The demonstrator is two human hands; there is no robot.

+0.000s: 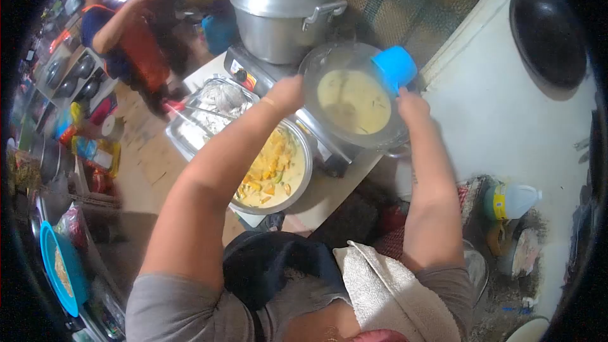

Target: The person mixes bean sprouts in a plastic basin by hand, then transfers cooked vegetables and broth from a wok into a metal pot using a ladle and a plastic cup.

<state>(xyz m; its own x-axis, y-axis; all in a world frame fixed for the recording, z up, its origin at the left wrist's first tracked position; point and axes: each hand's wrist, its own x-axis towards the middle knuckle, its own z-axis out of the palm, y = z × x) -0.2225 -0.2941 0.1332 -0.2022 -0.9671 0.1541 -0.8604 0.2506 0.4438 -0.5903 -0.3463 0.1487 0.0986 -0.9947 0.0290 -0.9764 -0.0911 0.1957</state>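
My left hand grips the left rim of a clear bowl that holds pale yellow liquid. My right hand is at the bowl's right rim, just below a blue cup that rests at the rim; whether the fingers hold the cup or the bowl is unclear. The bowl is raised above the counter. Below it stands a metal bowl with yellow curry and vegetable pieces.
A large lidded aluminium pot sits on a stove behind. A foil-lined tray lies left of the curry bowl. Another person in an orange apron works at far left. A plastic bottle stands at right, a black pan above it.
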